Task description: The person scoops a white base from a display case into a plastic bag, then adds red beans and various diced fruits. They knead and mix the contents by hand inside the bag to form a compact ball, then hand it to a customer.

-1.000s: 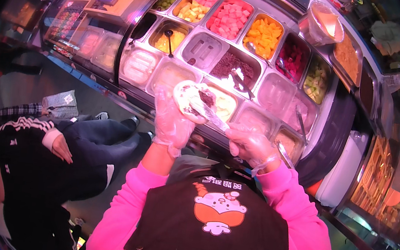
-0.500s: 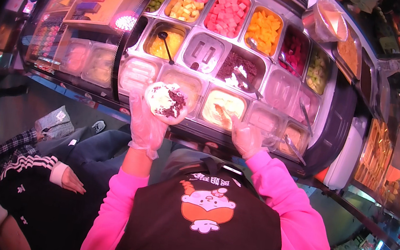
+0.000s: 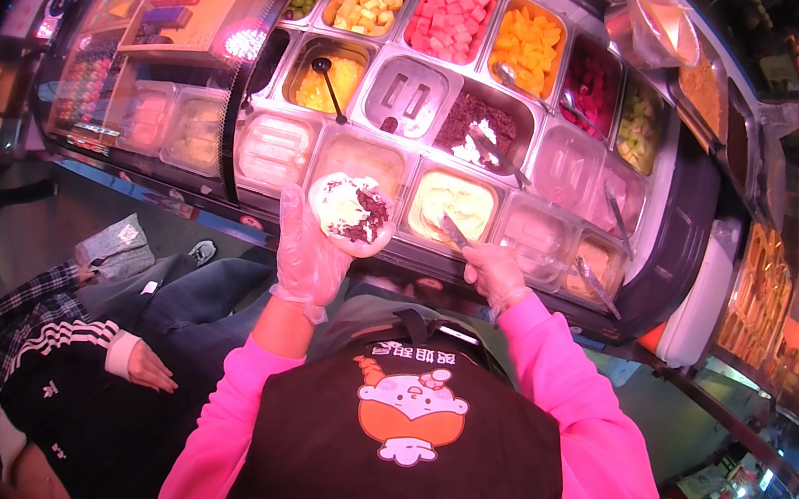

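My left hand point(image 3: 307, 260), in a clear plastic glove, is wrapped round a small round white cup point(image 3: 372, 244). White cream and a dark purple-brown grainy food fill its top. My right hand point(image 3: 497, 273), gloved likewise, grips a flat spatula point(image 3: 454, 231) whose tip dips into pale yellow cream point(image 3: 447, 198) in a metal tub. The left hand's cup is just left of that tub, over the counter's front edge. Behind them, another tub holds the dark grainy food point(image 3: 506, 127) with white cream on it and a utensil lying in it.
Beyond are tubs of pink cubes point(image 3: 450, 19), orange fruit pieces point(image 3: 527, 49) and yellow food with a black ladle point(image 3: 326, 78). Lidded tubs point(image 3: 277, 148) line the front row. A glass display case point(image 3: 155, 76) stands left. Another person's hand point(image 3: 152, 365) rests at lower left.
My left hand and the cup have shifted slightly right. My right hand has moved a little right and toward me, and the spatula now shows clearly in the cream.
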Action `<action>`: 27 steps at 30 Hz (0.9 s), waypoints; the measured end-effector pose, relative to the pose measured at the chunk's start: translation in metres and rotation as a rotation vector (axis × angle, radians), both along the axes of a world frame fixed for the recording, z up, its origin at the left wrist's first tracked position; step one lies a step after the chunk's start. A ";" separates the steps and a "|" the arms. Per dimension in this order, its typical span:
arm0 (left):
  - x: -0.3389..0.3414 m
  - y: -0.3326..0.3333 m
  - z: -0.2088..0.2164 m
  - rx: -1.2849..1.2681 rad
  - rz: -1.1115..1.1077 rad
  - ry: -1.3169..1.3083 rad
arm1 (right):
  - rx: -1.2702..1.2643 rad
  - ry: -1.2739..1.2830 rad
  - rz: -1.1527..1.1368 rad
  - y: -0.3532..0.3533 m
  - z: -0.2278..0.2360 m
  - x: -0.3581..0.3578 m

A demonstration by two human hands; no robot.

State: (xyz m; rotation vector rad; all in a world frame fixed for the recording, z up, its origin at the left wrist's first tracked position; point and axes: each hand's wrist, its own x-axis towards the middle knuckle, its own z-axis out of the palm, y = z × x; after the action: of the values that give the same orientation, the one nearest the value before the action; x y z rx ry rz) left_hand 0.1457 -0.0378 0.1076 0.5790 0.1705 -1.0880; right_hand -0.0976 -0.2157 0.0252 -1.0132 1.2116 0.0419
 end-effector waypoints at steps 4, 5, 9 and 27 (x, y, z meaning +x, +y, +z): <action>-0.002 -0.005 -0.009 0.013 0.019 -0.016 | 0.344 -0.089 -0.316 -0.009 0.036 -0.006; -0.004 -0.010 -0.012 0.037 0.040 -0.009 | 0.370 -0.079 -0.352 -0.011 0.048 -0.006; -0.011 -0.032 -0.016 0.005 0.026 0.038 | 0.419 -0.241 -0.273 -0.014 0.109 -0.011; -0.022 -0.057 0.036 -0.199 0.207 0.038 | -1.688 -0.397 0.714 0.016 0.143 -0.009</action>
State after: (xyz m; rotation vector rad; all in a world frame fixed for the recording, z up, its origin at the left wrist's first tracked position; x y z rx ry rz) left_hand 0.1237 -0.0947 0.1433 0.3539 0.1503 -0.9025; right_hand -0.1067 -0.1993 0.1680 -2.6964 0.2160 -0.6972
